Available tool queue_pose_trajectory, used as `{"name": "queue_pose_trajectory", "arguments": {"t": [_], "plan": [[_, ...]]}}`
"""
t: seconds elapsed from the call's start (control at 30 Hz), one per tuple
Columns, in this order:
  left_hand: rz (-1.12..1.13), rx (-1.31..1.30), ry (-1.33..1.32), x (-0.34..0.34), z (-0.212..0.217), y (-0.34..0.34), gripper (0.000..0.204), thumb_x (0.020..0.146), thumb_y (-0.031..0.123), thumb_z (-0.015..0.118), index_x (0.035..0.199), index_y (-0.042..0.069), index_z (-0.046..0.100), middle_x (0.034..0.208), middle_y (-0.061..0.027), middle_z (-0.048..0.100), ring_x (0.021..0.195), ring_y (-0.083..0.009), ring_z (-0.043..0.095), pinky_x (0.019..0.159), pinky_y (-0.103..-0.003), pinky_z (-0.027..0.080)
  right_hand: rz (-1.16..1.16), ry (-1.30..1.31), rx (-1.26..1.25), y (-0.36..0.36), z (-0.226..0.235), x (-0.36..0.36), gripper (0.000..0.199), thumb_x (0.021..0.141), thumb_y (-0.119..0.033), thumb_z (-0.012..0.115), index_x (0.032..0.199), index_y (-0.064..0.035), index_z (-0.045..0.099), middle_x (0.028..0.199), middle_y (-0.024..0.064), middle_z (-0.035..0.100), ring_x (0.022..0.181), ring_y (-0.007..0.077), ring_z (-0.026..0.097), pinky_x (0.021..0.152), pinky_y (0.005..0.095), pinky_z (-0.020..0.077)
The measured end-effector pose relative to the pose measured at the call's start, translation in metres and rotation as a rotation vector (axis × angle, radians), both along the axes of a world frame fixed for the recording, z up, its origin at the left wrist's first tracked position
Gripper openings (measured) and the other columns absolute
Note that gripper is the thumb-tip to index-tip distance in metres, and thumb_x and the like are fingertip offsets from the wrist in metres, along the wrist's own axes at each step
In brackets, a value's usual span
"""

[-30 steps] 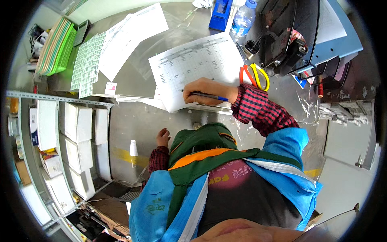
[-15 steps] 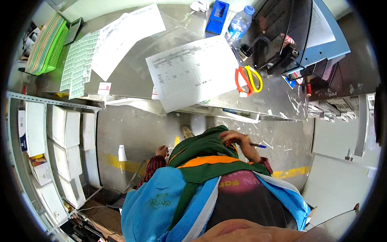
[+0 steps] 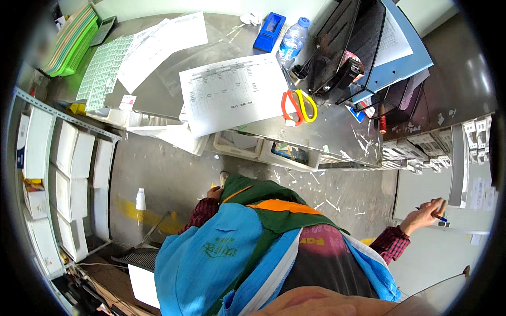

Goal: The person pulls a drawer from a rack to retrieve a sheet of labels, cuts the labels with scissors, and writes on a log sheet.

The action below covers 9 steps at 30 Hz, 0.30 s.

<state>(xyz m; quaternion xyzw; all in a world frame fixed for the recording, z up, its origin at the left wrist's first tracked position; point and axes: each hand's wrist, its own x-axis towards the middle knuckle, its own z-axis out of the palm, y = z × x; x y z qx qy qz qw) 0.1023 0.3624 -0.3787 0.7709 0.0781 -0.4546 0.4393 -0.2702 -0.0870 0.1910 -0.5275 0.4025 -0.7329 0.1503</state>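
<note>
Out to the far right, my right hand (image 3: 426, 215) is closed around a dark pen (image 3: 439, 217) with a blue end. It is beside a pale cabinet front, away from the table. My left hand (image 3: 214, 193) hangs low against the green apron (image 3: 247, 190); its fingers are too small and partly hidden to read. On the metal table, a printed sheet (image 3: 232, 92) lies with its near edge over the table edge. Scissors (image 3: 299, 107) with one red and one yellow handle lie at its right side.
A water bottle (image 3: 293, 42), a blue plastic holder (image 3: 269, 31) and a black mesh file rack (image 3: 337, 45) stand at the back. Green label sheets (image 3: 105, 68) lie left. White bins (image 3: 68, 195) fill the left shelf. Open drawers (image 3: 290, 158) jut below the table.
My right hand has swung from in front of the apron out to the far right with the pen. The view has shifted, and more of the drawers below the table shows.
</note>
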Motion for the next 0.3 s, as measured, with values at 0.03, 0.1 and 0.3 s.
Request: {"name": "queue_pose_trajectory", "arguments": {"t": [0.03,0.1,0.3], "plan": [[-0.034,-0.025,-0.05,-0.008,-0.019,-0.007,0.047,0.08,0.027,0.066,0.119,0.002,0.062,0.103,-0.0169,0.068,0.092,-0.0229,0.065,0.079,-0.033,0.052,-0.01,0.018,0.006,-0.012,0.006,-0.01,0.023,0.093,-0.023,0.062,0.104,-0.0048,0.053,0.083,0.0004,0.052,0.061,0.004,0.037,0.049,0.0194,0.0294],[-0.105,-0.059,-0.082,-0.021,-0.031,-0.019,0.046,0.08,0.029,0.067,0.117,0.003,0.064,0.103,-0.0166,0.068,0.094,-0.0231,0.065,0.082,-0.032,0.051,-0.041,0.066,0.008,-0.032,0.016,-0.034,0.021,0.091,-0.02,0.063,0.1,-0.0033,0.053,0.081,0.0014,0.052,0.058,0.0051,0.035,0.047,0.0222,0.027],[-0.057,0.096,-0.052,-0.045,0.063,-0.041,0.042,0.08,0.032,0.065,0.112,0.005,0.067,0.104,-0.0145,0.069,0.097,-0.0243,0.064,0.086,-0.035,0.05,0.27,0.157,0.077,-0.17,-0.015,-0.137,0.023,0.086,-0.001,0.055,0.109,0.0031,0.06,0.094,0.0058,0.06,0.065,0.008,0.044,0.054,0.0252,0.039]]}}
